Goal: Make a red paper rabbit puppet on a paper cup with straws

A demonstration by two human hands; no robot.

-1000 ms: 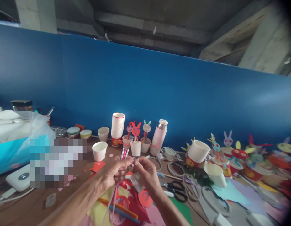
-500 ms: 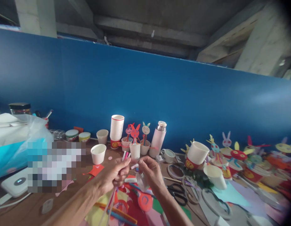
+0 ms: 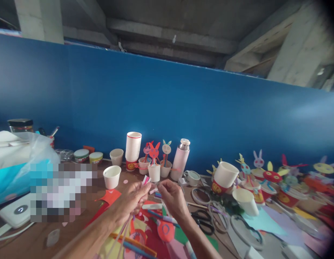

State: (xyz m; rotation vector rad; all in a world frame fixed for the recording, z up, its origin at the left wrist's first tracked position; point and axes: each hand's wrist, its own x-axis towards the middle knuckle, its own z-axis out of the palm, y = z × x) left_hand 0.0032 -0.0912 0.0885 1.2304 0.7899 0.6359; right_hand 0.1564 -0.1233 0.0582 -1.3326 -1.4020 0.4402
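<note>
My left hand (image 3: 136,197) is closed around a bundle of thin pink and white strips (image 3: 146,180). Their upper ends poke out above the thumb, and long pale lengths trail down below the fist. Just to its right, my right hand (image 3: 171,196) has its fingers pinched together; anything between them is too small or hidden to make out. The two hands are close but apart. Under them lie coloured paper scraps, pens and a round red paper piece (image 3: 166,230). A white paper cup (image 3: 154,173) with a red paper rabbit (image 3: 154,152) stands just beyond.
Black scissors (image 3: 203,222) and tape rings (image 3: 201,196) lie right of my hands. Stacked paper cups (image 3: 134,147) and a pink thermos (image 3: 180,160) stand by the blue partition (image 3: 167,97). Several cup figures crowd the right; a white power bank (image 3: 17,210) is at left.
The translucent piece that hung below my right hand no longer shows there. My left hand has tilted slightly, with the strip ends now leaning right. The camera view has shifted a little.
</note>
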